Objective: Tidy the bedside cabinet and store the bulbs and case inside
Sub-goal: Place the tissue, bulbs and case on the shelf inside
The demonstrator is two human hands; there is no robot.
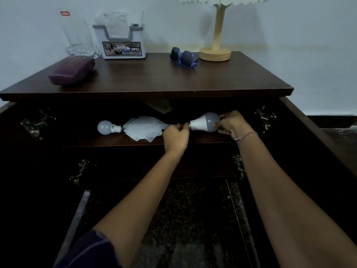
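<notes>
Bulb [202, 123] between the hands: left hand [175, 138] pinches its cap, right hand [231, 123] grips the dome (apparently over the shelf [204, 139]).

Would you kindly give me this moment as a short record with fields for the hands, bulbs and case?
Left hand: pinches the metal base of the large white and grey bulb
Right hand: holds that bulb's rounded end
Large bulb: sideways, at the dark wooden shelf inside the open cabinet
Small white bulb: on the shelf, left of crumpled white paper
Purple oblong case: on the cabinet top, not yet stored
Also on top: clear glass, white tissue holder, blue sunglasses, wooden lamp
</notes>
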